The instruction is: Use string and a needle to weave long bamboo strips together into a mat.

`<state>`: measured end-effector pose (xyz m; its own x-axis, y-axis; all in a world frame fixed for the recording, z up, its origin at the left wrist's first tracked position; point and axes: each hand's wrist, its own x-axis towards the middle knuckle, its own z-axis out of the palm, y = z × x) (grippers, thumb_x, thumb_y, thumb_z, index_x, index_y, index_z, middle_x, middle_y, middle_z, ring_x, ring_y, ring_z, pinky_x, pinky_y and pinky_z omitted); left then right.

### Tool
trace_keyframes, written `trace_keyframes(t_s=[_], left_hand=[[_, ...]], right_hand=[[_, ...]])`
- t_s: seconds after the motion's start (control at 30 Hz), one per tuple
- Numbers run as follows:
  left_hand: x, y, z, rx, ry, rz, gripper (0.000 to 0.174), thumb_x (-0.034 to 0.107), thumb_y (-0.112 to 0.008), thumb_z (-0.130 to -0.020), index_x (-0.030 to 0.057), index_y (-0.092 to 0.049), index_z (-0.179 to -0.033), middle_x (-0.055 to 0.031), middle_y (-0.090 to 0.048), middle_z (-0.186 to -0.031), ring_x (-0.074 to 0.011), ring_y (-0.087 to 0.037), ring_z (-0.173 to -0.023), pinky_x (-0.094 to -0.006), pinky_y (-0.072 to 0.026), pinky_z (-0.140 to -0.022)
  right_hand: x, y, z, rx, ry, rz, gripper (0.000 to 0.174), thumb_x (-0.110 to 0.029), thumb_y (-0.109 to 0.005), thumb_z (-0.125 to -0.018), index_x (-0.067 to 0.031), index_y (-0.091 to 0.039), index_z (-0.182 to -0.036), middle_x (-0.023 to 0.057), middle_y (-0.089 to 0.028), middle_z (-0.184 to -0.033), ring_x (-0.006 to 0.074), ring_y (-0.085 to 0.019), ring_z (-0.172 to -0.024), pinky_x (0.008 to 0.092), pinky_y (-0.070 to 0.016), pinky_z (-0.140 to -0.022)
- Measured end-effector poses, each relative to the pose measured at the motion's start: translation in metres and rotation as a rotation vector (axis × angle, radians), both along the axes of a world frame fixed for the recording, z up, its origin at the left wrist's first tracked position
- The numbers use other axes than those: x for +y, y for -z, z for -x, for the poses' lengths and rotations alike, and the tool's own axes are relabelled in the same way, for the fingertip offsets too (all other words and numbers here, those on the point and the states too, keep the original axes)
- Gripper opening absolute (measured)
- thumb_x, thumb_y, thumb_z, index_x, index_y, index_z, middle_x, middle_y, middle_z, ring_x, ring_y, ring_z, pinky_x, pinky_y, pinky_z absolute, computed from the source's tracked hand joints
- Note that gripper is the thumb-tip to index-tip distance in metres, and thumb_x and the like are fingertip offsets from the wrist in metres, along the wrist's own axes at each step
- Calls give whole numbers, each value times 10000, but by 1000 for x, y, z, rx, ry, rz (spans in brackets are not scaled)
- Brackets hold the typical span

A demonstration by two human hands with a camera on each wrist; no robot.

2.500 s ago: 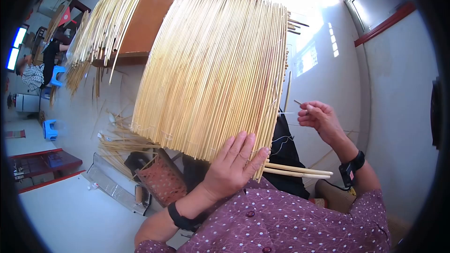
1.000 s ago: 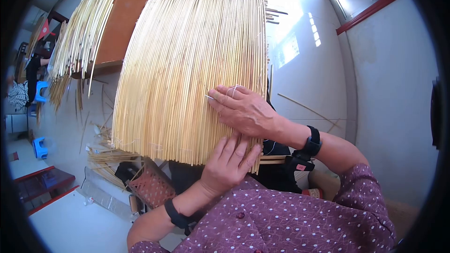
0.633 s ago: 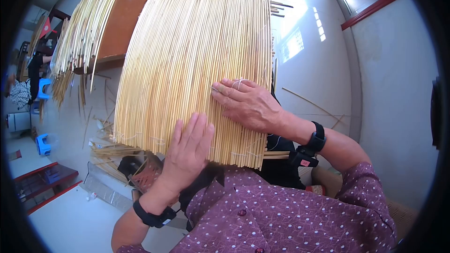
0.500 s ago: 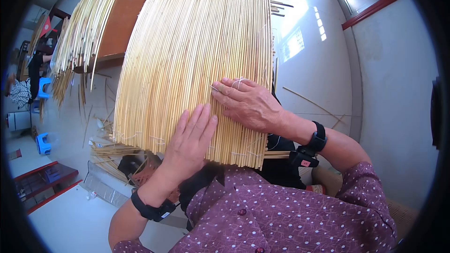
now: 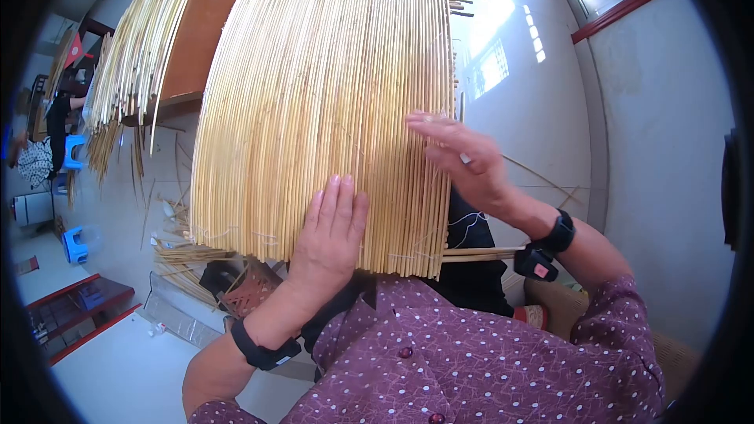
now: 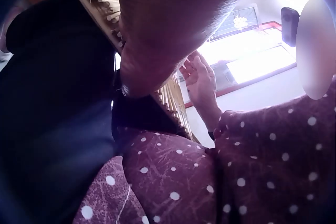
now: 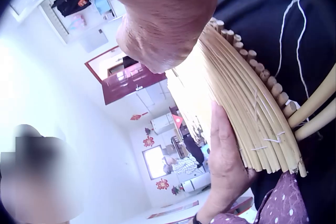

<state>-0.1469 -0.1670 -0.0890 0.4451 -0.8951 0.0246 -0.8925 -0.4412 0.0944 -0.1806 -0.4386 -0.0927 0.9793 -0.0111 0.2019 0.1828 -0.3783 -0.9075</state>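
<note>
A mat of straight straw-coloured stalks [image 5: 290,78] spans the middle of the head view, bound with short white stitches near its front edge. My left hand [image 5: 330,228] lies palm down on it by that edge, fingers straight. Above the mat's right side is my right hand [image 5: 467,157], blurred, its fingers extended. A small white spot shows on the right hand. White thread [image 5: 471,224] hangs beside the mat's right edge, and the right wrist view shows this thread [image 7: 299,35] over dark cloth. The right wrist view also shows the cut stalk ends [image 7: 262,71].
A brown table [image 5: 228,8] supports the mat's far part. Loose stalks [image 5: 145,47] overhang its left side. Two thicker poles [image 5: 487,251] jut out at right. Below left stand a reddish basket [image 5: 251,290] and scattered stalks. Another person [image 5: 35,157] sits near blue stools [image 5: 72,243].
My left hand has shifted left along the front edge. My right hand came onto the mat from the right, rested there, and has now lifted back rightward.
</note>
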Motion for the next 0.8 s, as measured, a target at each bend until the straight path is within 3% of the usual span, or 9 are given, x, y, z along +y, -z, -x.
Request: trace_keyframes(t_s=[0.1,0.27,0.3,0.37,0.5,0.63,0.7,0.73,0.8], left_hand=[[1,6,1,-41,-8,32,513,67,-465,-900,-78,-429,-1392,-301,-438,-1444,-440,-437,-1356,-513,-348,-1135],[-2,3,-2,-17,-13,77,495,57,-464,-902,-82,-437,-1376,-310,-446,-1431,-443,-441,-1351,-514,-346,-1137],[-3,2,-3,-1,-20,95,492,53,-464,-901,-82,-438,-1374,-311,-451,-1426,-443,-443,-1349,-515,-346,-1137],[-4,6,-6,1,-19,100,546,40,-508,-860,-86,-421,-1384,-314,-425,-1443,-451,-409,-1370,-512,-325,-1153],[-5,0,-15,86,-28,13,713,65,-661,-794,-74,-372,-1431,-291,-360,-1501,-451,-361,-1403,-511,-295,-1170],[-12,-58,-18,231,-6,-29,695,114,-674,-858,-45,-364,-1460,-261,-365,-1512,-416,-403,-1389,-497,-342,-1145],[-22,-89,-19,609,75,276,832,168,-733,-855,9,-270,-1527,-246,-365,-1522,-355,-413,-1401,-444,-389,-1117],[-30,-98,-11,601,77,274,832,168,-733,-855,9,-270,-1527,-246,-365,-1522,-355,-413,-1401,-444,-389,-1117],[-47,-103,3,1730,-89,553,794,173,-716,-883,36,-283,-1534,-230,-358,-1526,-285,-556,-1272,-362,-495,-995]], right_hand=[[-39,-1,18,155,237,-336,277,-57,-521,-1006,-10,-645,-1250,93,-681,-1214,176,-635,-1125,307,-507,-974],[-130,23,66,186,641,-565,284,-155,-511,-1043,11,-610,-1251,105,-695,-1070,186,-675,-1017,315,-555,-913],[-145,28,79,176,645,-565,284,-155,-511,-1043,11,-610,-1251,105,-695,-1070,186,-675,-1017,315,-555,-913],[-168,34,103,61,923,-499,326,-193,-502,-1051,20,-568,-1289,91,-682,-1014,186,-680,-973,310,-569,-892],[-167,-6,123,-102,963,-368,337,-197,-484,-1059,22,-555,-1304,89,-676,-1017,177,-680,-947,311,-565,-885],[-92,-95,114,-221,667,-37,364,-147,-445,-1062,16,-474,-1386,106,-681,-968,173,-686,-894,331,-556,-861],[-40,-122,111,-105,483,-87,336,-87,-480,-1033,38,-479,-1345,129,-679,-938,198,-709,-824,331,-572,-803],[-24,-117,109,-142,222,-270,292,-56,-499,-1016,51,-497,-1288,139,-677,-934,215,-718,-801,329,-579,-765],[14,-109,98,-112,-140,-494,173,16,-531,-979,71,-520,-1143,166,-671,-925,255,-734,-798,335,-593,-677]])
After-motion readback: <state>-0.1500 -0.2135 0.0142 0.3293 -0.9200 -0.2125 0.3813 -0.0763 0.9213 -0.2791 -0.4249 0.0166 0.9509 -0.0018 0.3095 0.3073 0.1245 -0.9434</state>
